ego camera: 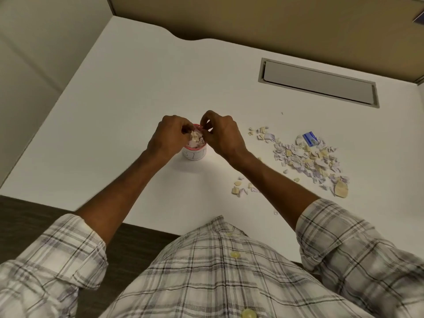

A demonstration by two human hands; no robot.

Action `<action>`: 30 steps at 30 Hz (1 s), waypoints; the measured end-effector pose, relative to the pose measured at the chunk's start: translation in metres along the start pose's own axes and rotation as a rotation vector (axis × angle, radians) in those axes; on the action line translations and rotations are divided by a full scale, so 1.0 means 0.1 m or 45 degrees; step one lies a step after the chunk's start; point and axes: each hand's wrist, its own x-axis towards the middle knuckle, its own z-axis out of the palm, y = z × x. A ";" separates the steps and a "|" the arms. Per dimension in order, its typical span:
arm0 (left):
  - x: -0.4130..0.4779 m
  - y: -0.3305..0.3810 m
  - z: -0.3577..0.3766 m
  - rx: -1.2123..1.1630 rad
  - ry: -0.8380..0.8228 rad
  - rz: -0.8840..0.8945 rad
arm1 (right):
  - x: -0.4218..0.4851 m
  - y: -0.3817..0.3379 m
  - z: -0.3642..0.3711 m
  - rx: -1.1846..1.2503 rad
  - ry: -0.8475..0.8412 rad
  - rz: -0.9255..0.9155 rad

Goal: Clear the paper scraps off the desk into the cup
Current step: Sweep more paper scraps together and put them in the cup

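A small white cup [195,154] with a pink rim stands mid-desk, filled to the top with paper scraps [196,136]. My left hand [167,136] hovers over the cup's left side, fingers curled, pinching scraps at the rim. Over the cup's right side is my right hand [223,134], its fingertips curled together at the rim; whether it holds a scrap is hidden. A large pile of torn paper scraps [309,159] lies on the white desk [128,92] to the right of the cup. A smaller cluster of scraps [241,190] lies near my right forearm.
A blue card [309,138] lies at the far edge of the scrap pile. A grey cable hatch [319,82] is set into the desk at the back right. Partition walls close the desk at the back and left. The front edge runs below my forearms.
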 end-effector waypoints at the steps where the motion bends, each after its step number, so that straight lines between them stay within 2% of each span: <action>1: 0.01 0.02 0.02 0.020 -0.006 0.000 | -0.03 0.03 -0.02 -0.032 0.022 0.000; 5: 0.06 0.07 0.11 0.136 -0.149 0.076 | -0.32 0.35 -0.12 -0.159 0.004 0.064; 8: 0.13 0.08 0.16 0.275 -0.354 0.119 | -0.72 0.76 -0.14 -0.214 -0.147 0.084; 12: 0.25 0.10 0.22 0.365 -0.430 0.093 | -1.30 1.20 -0.09 -0.356 -0.441 -0.151; 15: 0.33 0.12 0.27 0.458 -0.495 0.044 | -1.65 1.43 -0.09 -0.401 -0.396 -0.289; 17: 0.36 0.15 0.29 0.506 -0.507 0.034 | -1.81 1.58 -0.18 -0.441 -0.299 -0.287; 19: 0.37 0.19 0.30 0.536 -0.525 0.047 | -1.92 1.71 -0.33 -0.463 -0.163 -0.190; 24: 0.39 0.31 0.13 0.569 -0.562 0.088 | -2.20 1.92 -0.73 -0.362 0.139 0.240; 27: 0.37 0.35 -0.07 0.414 -0.440 0.068 | -2.54 2.00 -0.75 -0.265 0.098 0.430; 30: 0.23 0.35 -0.19 0.190 -0.166 0.054 | -2.86 2.05 -0.63 -0.306 -0.052 0.424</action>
